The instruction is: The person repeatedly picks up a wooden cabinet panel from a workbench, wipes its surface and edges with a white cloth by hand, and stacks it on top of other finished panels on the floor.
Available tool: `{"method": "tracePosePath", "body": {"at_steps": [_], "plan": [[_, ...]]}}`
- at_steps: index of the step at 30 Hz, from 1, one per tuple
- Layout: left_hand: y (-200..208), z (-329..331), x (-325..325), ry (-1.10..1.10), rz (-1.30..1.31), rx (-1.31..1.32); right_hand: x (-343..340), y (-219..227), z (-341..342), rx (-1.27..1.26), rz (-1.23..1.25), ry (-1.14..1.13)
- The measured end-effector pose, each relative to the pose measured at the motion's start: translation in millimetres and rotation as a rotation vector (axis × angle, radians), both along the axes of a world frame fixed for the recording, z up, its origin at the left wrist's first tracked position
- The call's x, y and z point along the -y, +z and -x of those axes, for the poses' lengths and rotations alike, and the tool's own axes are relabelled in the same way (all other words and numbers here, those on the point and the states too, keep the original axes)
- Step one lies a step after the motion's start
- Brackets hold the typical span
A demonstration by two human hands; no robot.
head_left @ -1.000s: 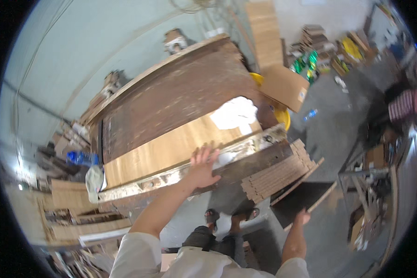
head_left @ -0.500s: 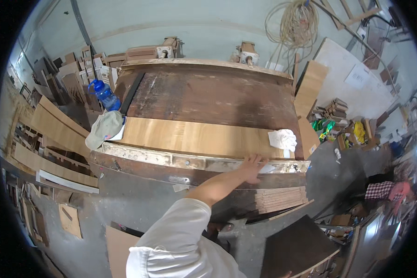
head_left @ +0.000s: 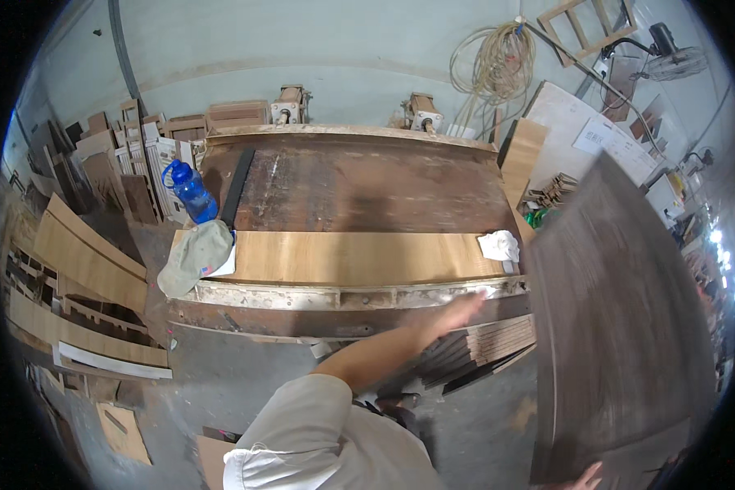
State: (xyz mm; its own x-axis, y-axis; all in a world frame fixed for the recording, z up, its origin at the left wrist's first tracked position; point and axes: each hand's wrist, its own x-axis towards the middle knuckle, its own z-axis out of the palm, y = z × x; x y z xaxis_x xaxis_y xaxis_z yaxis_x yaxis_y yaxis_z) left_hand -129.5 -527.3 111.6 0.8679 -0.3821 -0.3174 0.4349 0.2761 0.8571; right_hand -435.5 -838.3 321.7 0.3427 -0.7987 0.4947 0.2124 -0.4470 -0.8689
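Note:
A large dark brown wood-grain board (head_left: 621,310) stands raised and tilted at the right, taller than the bench. My right hand (head_left: 584,477) grips its lower left corner; only some fingers show, and the rest is hidden at the picture's lower edge. My left hand (head_left: 463,312) reaches across toward the board, slightly blurred. Its fingers are stretched out with nothing in them, in front of the bench's near rail (head_left: 359,296) and apart from the board. On the bench lies a long light wood plank (head_left: 359,255), with a crumpled white cloth (head_left: 498,247) on its right end.
A grey-green cap (head_left: 198,260) and a blue water bottle (head_left: 192,193) sit at the bench's left end, beside a black bar (head_left: 238,188). Stacked brown strips (head_left: 498,339) lie below the bench's right side. Light boards (head_left: 90,261) lean at the left. A coiled hose (head_left: 494,69) hangs on the wall.
The dark board has swung up from low at the lower right to a raised position beside the bench. My left hand has come off the plank's near edge and moved right. The view has shifted.

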Motion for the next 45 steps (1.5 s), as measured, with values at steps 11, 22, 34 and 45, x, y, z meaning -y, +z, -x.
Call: {"method": "tracePosePath", "body": {"at_steps": [11, 22, 34, 45], "plan": [[91.3, 69.9, -344.7, 0.874, 0.925, 0.135, -50.9, -119.8, -191.5, -0.316, -0.290, 0.587], [11.3, 121.2, -464.7, 0.739, -0.509, -0.359, -179.1, -232.0, -488.9, -0.853, -0.274, 1.263], [-69.1, -17.5, -524.5, 0.901, -0.886, -0.387, -294.3, -302.0, -730.7, -0.967, 0.217, 1.155], [-96.2, -100.6, -479.6, 0.774, -1.728, -0.155, -339.7, -320.4, -709.4, -0.764, 0.563, 0.794]]}}
